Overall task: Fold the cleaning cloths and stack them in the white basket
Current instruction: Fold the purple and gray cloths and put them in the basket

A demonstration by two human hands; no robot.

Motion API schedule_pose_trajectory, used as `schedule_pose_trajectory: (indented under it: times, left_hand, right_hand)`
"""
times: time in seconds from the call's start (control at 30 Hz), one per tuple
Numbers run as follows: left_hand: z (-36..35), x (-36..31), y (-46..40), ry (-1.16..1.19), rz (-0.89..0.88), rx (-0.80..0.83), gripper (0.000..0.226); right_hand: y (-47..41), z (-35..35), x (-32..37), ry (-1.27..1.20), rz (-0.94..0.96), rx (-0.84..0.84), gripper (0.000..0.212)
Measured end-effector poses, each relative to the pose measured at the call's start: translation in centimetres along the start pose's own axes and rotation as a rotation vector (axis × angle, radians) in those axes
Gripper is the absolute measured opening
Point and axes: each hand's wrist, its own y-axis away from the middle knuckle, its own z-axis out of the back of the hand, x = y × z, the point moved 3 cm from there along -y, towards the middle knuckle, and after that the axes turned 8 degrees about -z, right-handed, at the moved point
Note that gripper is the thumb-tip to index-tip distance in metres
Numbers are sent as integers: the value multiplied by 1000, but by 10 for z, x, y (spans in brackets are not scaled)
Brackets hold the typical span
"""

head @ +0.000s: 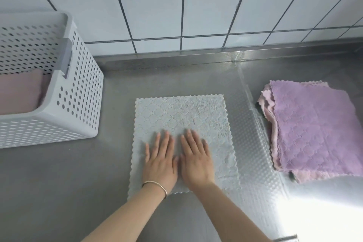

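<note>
While both palms lie flat on it, the grey cloth (182, 139) sits spread as a single layer on the steel counter (59, 192), unfolded as far as I can judge. Left hand (160, 161) and right hand (196, 159) rest side by side on the cloth's near half, fingers straight and together, holding nothing, only pressing. White basket (78, 104) stands well to the left of the grey cloth, with a pink folded cloth (21, 92) already lying inside it. To the right of the grey cloth, apart from it, lies the purple stack (310, 129) of cloths waiting to be folded, pink edges showing beneath the top one. Step in hand, judged: smoothing before the first fold. To do it well, sweep the palms outward from the cloth's middle toward its scalloped edges so creases leave the fabric, then pinch the two near corners and bring them to the far corners, matching edge to edge. Check alignment before pressing the crease; a skewed first fold will carry into the next and stack unevenly in the basket.
</note>
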Motion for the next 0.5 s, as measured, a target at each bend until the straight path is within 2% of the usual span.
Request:
schedule_pose_trajectory:
  times: [0.17,0.37,0.5]
  left_hand:
    - [-3,28,27,31,9,3,57]
    - [1,47,35,68,110,41,65]
    - [4,42,34,51,135,50,73]
  right_hand:
    - [27,-4,-37,-25,-97,-80,54]
    - [50,4,-80,67,-243,-59,72]
    - [52,6,-86,56,-256,-36,77]
